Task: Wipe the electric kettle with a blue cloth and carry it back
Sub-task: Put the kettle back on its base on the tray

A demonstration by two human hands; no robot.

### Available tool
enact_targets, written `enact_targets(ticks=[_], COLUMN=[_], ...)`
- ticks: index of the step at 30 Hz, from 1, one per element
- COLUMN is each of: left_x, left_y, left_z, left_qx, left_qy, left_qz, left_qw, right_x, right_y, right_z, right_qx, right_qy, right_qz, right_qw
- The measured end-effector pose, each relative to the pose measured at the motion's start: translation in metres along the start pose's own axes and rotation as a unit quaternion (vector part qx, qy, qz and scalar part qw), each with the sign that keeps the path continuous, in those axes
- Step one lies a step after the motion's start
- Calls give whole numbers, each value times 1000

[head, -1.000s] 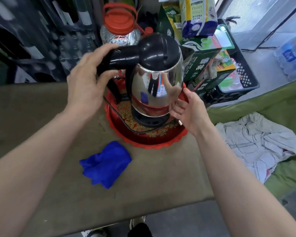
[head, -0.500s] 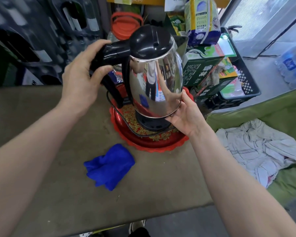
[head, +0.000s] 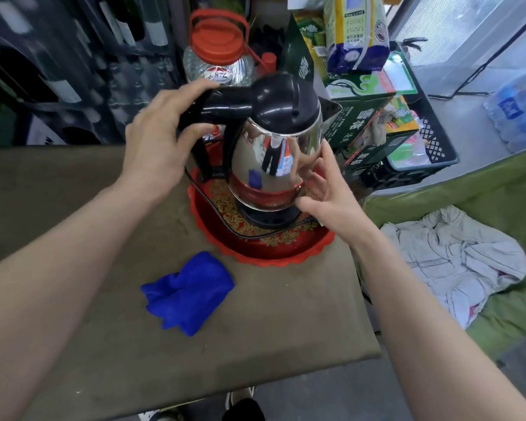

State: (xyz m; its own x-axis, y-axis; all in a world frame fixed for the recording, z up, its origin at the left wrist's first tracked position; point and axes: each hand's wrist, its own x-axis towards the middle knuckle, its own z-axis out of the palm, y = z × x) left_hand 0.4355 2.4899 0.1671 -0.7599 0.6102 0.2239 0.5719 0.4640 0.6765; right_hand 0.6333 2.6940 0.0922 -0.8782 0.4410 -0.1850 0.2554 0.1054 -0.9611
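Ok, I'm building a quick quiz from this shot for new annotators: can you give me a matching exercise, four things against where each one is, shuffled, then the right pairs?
Things
1. electric kettle
2. blue cloth
3. red tray
4. white cloth

Places
A. on the green cover, right of the table
B. handle gripped by the left hand
C. crumpled on the table, in front of the tray
D. on the table, under the black base

Pairs: 1-B, 2-C, 3-D, 4-A

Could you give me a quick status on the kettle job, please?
Left hand grips kettle handle. Right hand touches its steel side. Kettle over base in red tray. Blue cloth lies apart on table, nothing blocking.
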Motion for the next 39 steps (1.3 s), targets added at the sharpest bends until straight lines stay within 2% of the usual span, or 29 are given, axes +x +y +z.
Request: enact_targets(ticks=[2,5,11,14,18,22,25,27,31,32,35,39], left_x=[-1,-3,3,6,12,18,6,-9,-32,-36,-41,-36], left_y=[2,3,3,-3,-8,-4,-8,-17,-26,-26,-24,-32], left_z=[6,12,11,11,15,25,42,60,89,94,99,99], left_qx=[4,0,0,-13,-41,-69,-245,-310,-249,-240,-251,-248], left_qy=[-14,-25,-45,-53,-72,-61,-59,-70,-87,-91,-86,-157], left_qz=[1,5,33,39,48,74,8,-66,-169,-165,-80,18], left_qw=[1000,1000,998,998,995,993,968,946,950,952,961,956], right_x=[3,2,-4,-6,-9,-10,-16,-20,-25,-26,-27,-25], right_y=[6,11,14,5,-22,-34,-31,-27,-20,-19,-15,-15], right_z=[1,3,11,7,-13,-16,-15,-16,-11,-9,0,8], right_qx=[-48,-99,-111,-85,8,-24,-35,-30,-50,-57,-84,-110], right_qy=[-2,43,90,76,104,84,122,133,139,132,131,181], right_qz=[18,31,8,2,-34,-63,-66,-68,-85,-86,-98,-98], right_qw=[999,994,990,993,994,994,990,988,985,986,983,973])
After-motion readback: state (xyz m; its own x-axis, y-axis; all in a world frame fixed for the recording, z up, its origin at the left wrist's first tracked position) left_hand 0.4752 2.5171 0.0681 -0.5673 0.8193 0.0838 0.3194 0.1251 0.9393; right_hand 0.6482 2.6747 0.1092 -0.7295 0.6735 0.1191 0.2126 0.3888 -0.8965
